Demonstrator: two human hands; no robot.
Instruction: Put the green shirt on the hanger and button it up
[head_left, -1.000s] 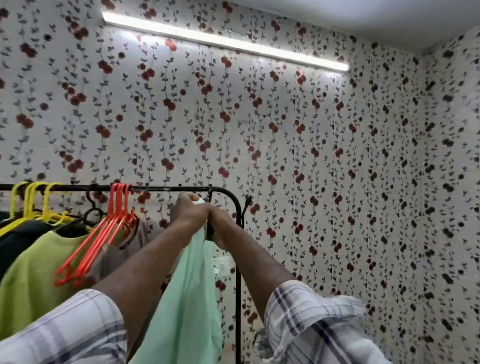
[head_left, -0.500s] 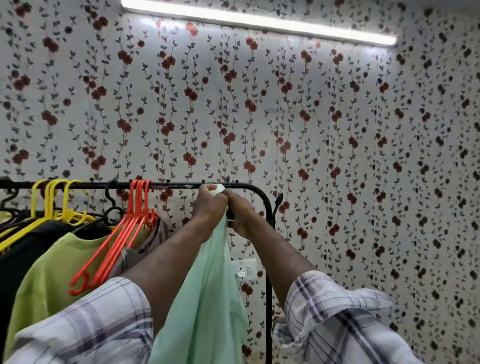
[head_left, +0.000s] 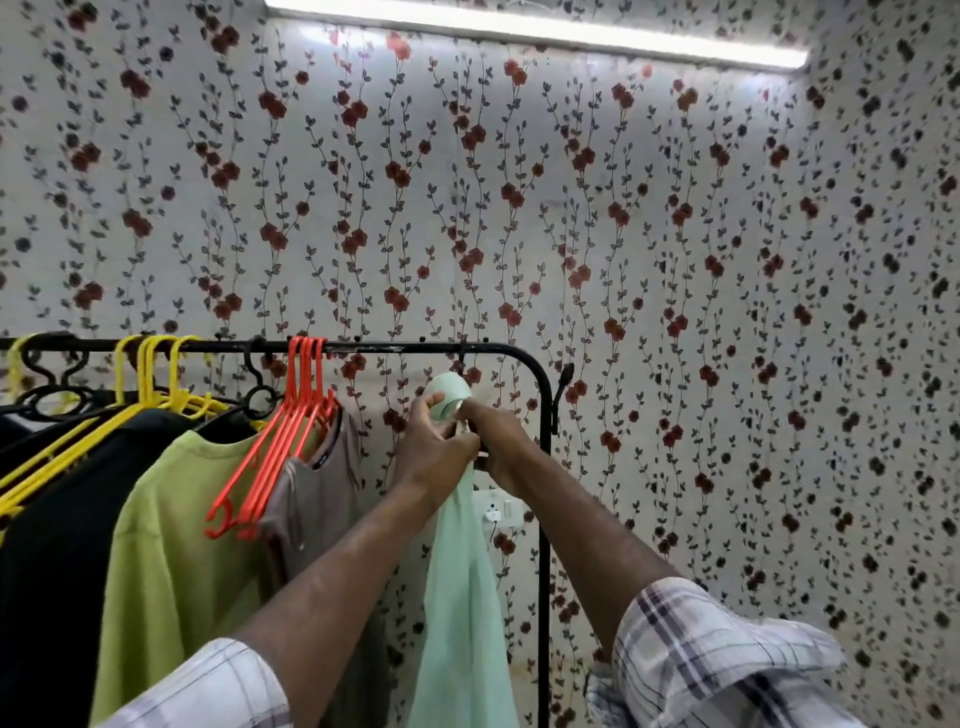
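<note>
A pale mint-green shirt (head_left: 462, 613) hangs from a dark hanger whose hook (head_left: 461, 353) sits on the black rail (head_left: 405, 347) near its right end. The shirt's collar (head_left: 448, 391) stands up just under the rail. My left hand (head_left: 435, 452) pinches the fabric just below the collar. My right hand (head_left: 493, 441) grips the shirt's front at the same height, touching the left hand. The buttons are hidden behind my hands.
Left along the rail hang orange hangers (head_left: 280, 441), a brown top (head_left: 317, 499), a lime-green top (head_left: 176, 545), yellow hangers (head_left: 150, 374) and black garments (head_left: 47, 545). The rack's right post (head_left: 544, 545) stands beside the shirt. A wall socket (head_left: 496, 512) is behind it.
The shirt's hanger now hangs from the rail. Both hands have dropped from the rail to just under the collar. The view has tilted and shifted, so the rack sits further right.
</note>
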